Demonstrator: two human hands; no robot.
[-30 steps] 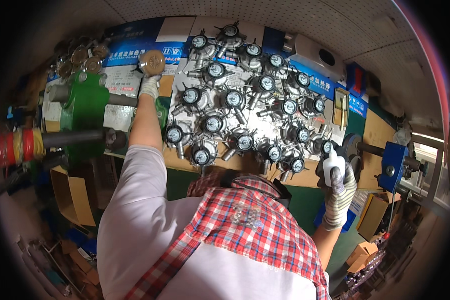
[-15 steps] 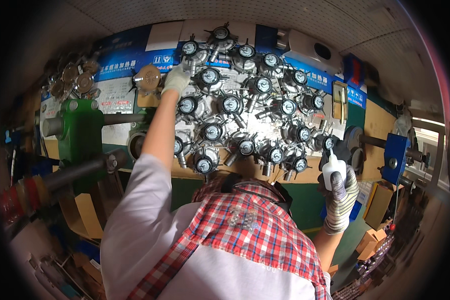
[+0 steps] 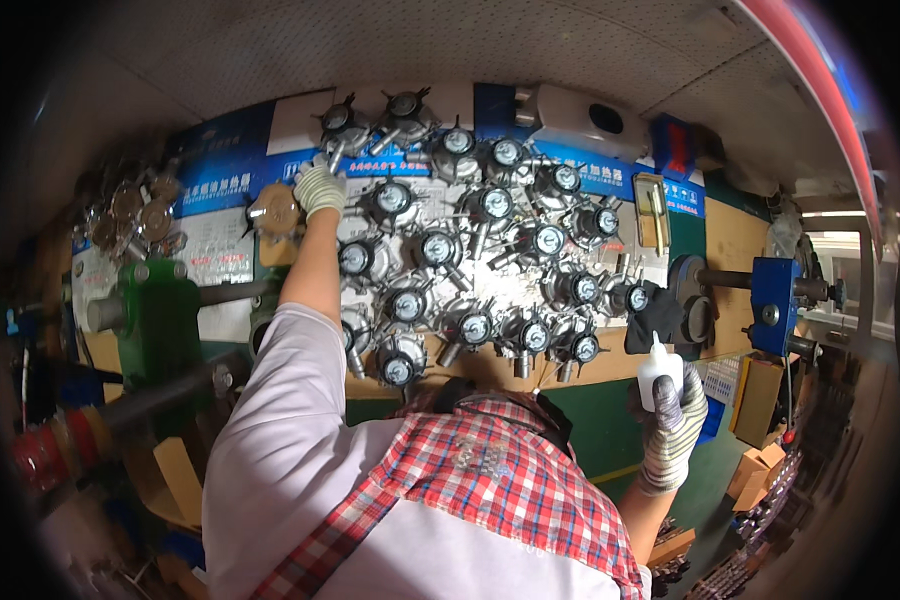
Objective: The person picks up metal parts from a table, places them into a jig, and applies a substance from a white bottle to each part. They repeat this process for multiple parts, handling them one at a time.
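My right hand (image 3: 669,425), in a striped glove, is closed round a white squeeze bottle (image 3: 660,383) at the bench's front right. The bottle stands upright, its thin nozzle pointing up. My left hand (image 3: 319,190), also gloved, reaches to the far left with its fingers curled at the near side of a round metal housing (image 3: 338,118). That housing has a black ring, a pale disc and a pipe stub; the exact finger contact is partly hidden. Several similar metal housings (image 3: 436,248) spread over the middle of the bench. Left of my left hand sits a tan round part (image 3: 274,211).
A green clamp fixture (image 3: 158,318) stands at the left, near stacked round tan parts (image 3: 125,205). On the right are a shallow tray (image 3: 654,215), a black cloth (image 3: 654,318) and a blue bracket (image 3: 773,306) on a bar. A grey box (image 3: 578,120) stands at the back.
The whole view has shifted, so the bench sits lower. The far-left housing has moved slightly away and left with my left hand. My right hand keeps hold of the squeeze bottle.
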